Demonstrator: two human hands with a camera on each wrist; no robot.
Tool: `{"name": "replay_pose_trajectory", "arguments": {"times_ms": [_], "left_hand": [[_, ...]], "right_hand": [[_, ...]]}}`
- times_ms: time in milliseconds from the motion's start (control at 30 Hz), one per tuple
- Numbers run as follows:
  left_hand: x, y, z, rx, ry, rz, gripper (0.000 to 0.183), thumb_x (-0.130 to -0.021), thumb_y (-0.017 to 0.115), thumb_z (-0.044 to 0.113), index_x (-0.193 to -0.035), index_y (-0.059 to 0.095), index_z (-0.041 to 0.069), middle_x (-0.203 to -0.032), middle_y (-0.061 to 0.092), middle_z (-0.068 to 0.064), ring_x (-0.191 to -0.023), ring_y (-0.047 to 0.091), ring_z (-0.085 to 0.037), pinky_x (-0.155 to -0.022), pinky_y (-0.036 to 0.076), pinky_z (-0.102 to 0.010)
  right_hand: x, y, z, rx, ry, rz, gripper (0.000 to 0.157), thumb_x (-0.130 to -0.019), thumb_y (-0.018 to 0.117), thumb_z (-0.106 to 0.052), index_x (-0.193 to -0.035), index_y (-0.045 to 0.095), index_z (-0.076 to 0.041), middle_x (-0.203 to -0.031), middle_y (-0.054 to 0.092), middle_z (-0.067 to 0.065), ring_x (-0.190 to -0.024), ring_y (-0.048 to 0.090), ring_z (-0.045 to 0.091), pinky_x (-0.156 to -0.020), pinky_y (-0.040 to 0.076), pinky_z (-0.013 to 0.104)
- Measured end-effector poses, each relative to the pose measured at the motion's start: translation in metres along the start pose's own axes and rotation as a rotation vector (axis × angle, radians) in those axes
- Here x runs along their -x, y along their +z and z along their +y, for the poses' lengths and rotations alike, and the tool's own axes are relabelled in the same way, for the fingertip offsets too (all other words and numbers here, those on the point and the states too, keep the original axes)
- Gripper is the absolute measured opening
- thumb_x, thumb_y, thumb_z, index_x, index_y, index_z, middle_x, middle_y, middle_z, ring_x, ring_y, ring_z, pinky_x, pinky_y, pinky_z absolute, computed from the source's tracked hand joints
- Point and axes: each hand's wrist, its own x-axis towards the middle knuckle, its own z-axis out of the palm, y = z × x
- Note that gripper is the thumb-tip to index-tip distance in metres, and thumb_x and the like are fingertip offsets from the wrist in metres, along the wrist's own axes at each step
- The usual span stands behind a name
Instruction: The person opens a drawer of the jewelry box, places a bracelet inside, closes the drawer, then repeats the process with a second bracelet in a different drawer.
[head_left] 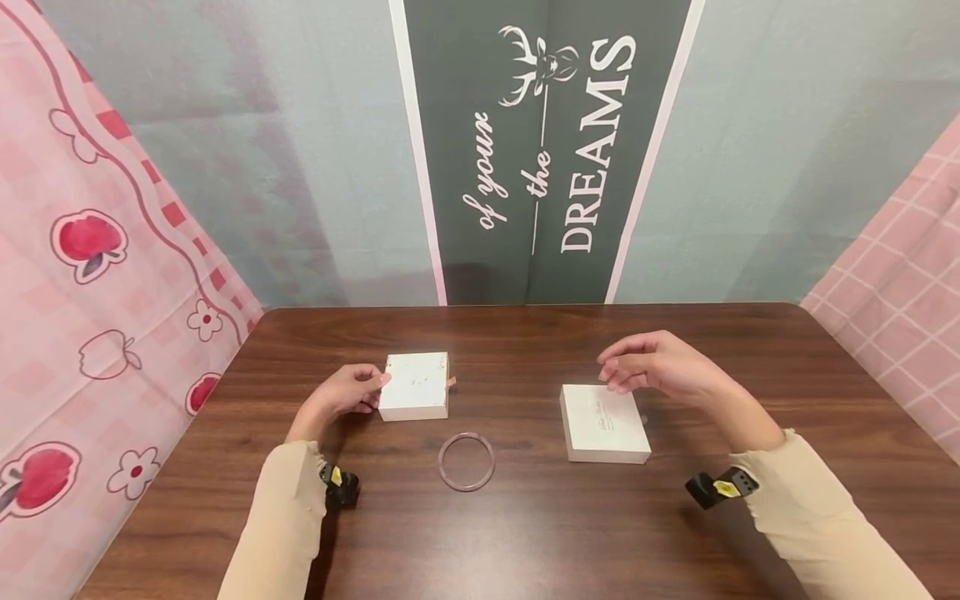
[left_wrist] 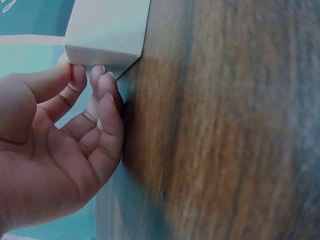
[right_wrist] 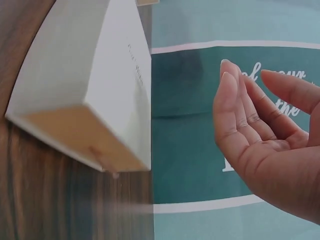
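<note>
At the left of the table my left hand [head_left: 351, 389] holds a flat white box [head_left: 415, 385] by its left edge. Its thumb lies at the top edge; the other fingertips [left_wrist: 109, 82] are curled against the near side in the left wrist view. An orange ribbon tab [head_left: 452, 382] sticks out of the box's right side. My right hand [head_left: 660, 367] hangs above the far right corner of a second white box [head_left: 604, 423], loosely curved and holding nothing. In the right wrist view, a gap separates thumb from fingers, and that box [right_wrist: 120, 85] shows a brown end with a small tab.
A thin purplish ring, like a bangle [head_left: 467, 462], lies on the brown wooden table [head_left: 517, 533] between and nearer than the boxes. Behind the table hangs a grey-green cloth [head_left: 337, 167] with lettering. Pink patterned cloths [head_left: 142, 275] flank both sides.
</note>
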Motion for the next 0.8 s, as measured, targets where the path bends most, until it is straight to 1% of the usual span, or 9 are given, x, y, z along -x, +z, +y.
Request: {"name": "replay_pose_trajectory", "arguments": {"times_ms": [167, 367, 600, 700, 800], "left_hand": [[0.000, 0.000, 0.001, -0.019, -0.013, 0.006, 0.025, -0.095, 0.049, 0.024, -0.081, 0.053, 0.004, -0.073, 0.053, -0.006, -0.068, 0.052, -0.017, -0.061, 0.046, -0.028], [-0.001, 0.001, -0.001, -0.019, -0.019, 0.005, 0.026, -0.095, 0.049, 0.025, -0.080, 0.053, 0.005, -0.072, 0.052, -0.005, -0.067, 0.052, -0.016, -0.060, 0.046, -0.028], [-0.001, 0.001, -0.002, -0.021, -0.012, 0.007, 0.025, -0.095, 0.049, 0.024, -0.080, 0.053, 0.005, -0.073, 0.052, -0.005, -0.068, 0.052, -0.016, -0.060, 0.046, -0.028], [-0.001, 0.001, -0.001, -0.024, -0.010, 0.012, 0.025, -0.095, 0.049, 0.023, -0.080, 0.053, 0.004, -0.073, 0.052, -0.005, -0.067, 0.052, -0.016, -0.060, 0.046, -0.028], [-0.001, 0.001, 0.000, -0.019, -0.010, 0.015, 0.024, -0.095, 0.050, 0.023, -0.080, 0.052, 0.004, -0.073, 0.052, -0.005, -0.067, 0.052, -0.015, -0.060, 0.046, -0.028]], "right_hand": [[-0.006, 0.004, 0.000, -0.025, -0.010, -0.009, 0.015, -0.091, 0.052, -0.003, -0.102, 0.061, 0.003, -0.089, 0.065, 0.016, -0.079, 0.064, 0.024, -0.073, 0.052, 0.036], [-0.013, 0.014, -0.003, -0.051, -0.005, -0.002, 0.013, -0.089, 0.055, -0.002, -0.099, 0.063, 0.001, -0.087, 0.064, 0.015, -0.078, 0.064, 0.024, -0.073, 0.052, 0.036], [-0.022, 0.022, -0.007, -0.085, -0.010, -0.005, 0.012, -0.089, 0.055, 0.000, -0.099, 0.061, 0.004, -0.087, 0.064, 0.018, -0.077, 0.064, 0.024, -0.073, 0.052, 0.036], [-0.027, 0.025, -0.009, -0.070, -0.017, 0.004, 0.014, -0.089, 0.055, -0.001, -0.100, 0.060, 0.006, -0.088, 0.063, 0.021, -0.077, 0.064, 0.025, -0.073, 0.052, 0.037], [-0.032, 0.028, -0.010, -0.042, -0.029, 0.003, 0.016, -0.090, 0.053, -0.001, -0.102, 0.058, 0.008, -0.087, 0.063, 0.019, -0.077, 0.064, 0.026, -0.073, 0.051, 0.039]]}}
